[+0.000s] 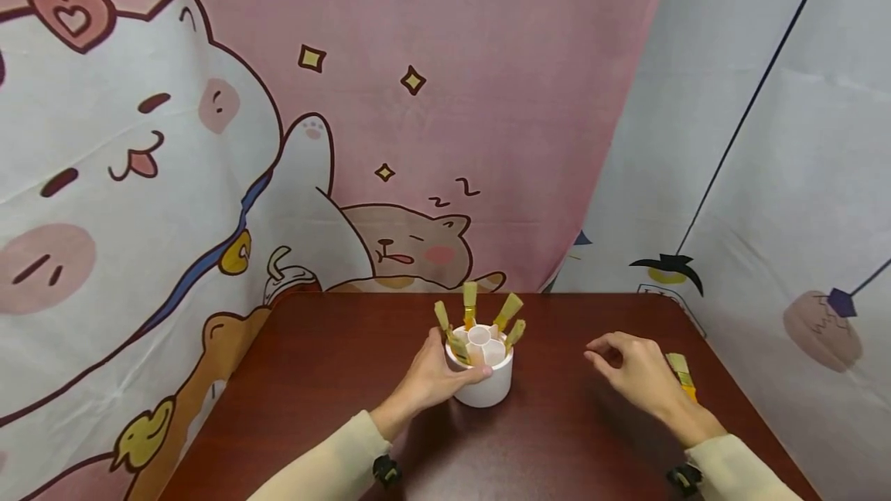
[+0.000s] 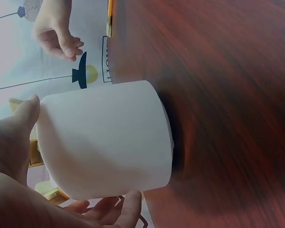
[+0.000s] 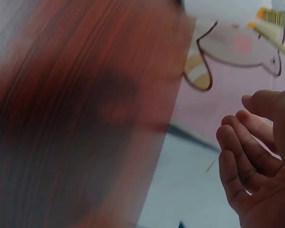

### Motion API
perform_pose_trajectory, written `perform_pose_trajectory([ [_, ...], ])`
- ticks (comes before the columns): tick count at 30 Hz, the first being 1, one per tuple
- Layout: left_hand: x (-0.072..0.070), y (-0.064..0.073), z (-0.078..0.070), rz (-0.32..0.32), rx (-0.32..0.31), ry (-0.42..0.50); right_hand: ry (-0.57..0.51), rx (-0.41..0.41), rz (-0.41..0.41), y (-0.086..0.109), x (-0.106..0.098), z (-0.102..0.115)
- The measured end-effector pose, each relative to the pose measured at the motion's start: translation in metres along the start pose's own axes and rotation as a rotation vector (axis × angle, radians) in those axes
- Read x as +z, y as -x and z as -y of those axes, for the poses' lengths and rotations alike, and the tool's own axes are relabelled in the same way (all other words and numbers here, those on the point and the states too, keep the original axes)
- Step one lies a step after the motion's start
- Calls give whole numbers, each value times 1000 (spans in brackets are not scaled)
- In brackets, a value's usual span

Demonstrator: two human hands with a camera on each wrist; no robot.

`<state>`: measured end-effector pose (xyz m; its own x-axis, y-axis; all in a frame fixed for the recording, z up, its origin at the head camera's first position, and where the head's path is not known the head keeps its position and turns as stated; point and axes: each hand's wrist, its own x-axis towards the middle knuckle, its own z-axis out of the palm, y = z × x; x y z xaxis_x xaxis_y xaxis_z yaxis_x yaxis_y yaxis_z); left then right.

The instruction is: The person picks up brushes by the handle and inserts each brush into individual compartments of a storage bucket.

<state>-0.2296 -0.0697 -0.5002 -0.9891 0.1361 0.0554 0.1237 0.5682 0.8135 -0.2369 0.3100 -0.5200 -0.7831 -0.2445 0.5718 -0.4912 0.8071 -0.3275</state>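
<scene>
A round white brush holder with several compartments is at the middle of the table, bristle ends of several paintbrushes pointing up out of it. My left hand grips its left side, thumb across the near rim and fingers around the far side. The left wrist view has the holder's smooth wall close up between thumb and fingers. To the right, my right hand hovers above the table with loosely bent fingers, holding nothing; its palm side shows in the right wrist view. Partly behind it lies another paintbrush.
The dark red-brown wooden table reaches back to a pink cloth with cartoon cats. Pale cloth hangs along the right side, close to the table's edge.
</scene>
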Motion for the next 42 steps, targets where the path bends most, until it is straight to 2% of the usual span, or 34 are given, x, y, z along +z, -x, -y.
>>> perform_pose_trajectory([
  [6,-5,-1,2,19,-22,17,56,122,55,8,-9,-31],
  [12,-10,-3,3,77,-14,39,104,270,154,18,-18,-59],
  [18,-16,-5,3,120,7,15,134,300,154,29,-25,-82],
  [25,-20,-6,2,156,0,17,166,325,164,39,-38,-107],
  [28,-19,-6,5,164,-6,19,185,379,194,44,-44,-116],
  [34,-20,-9,9,181,5,39,216,530,307,47,-55,-126],
  [42,-22,-13,10,180,14,43,203,620,402,46,-58,-131],
])
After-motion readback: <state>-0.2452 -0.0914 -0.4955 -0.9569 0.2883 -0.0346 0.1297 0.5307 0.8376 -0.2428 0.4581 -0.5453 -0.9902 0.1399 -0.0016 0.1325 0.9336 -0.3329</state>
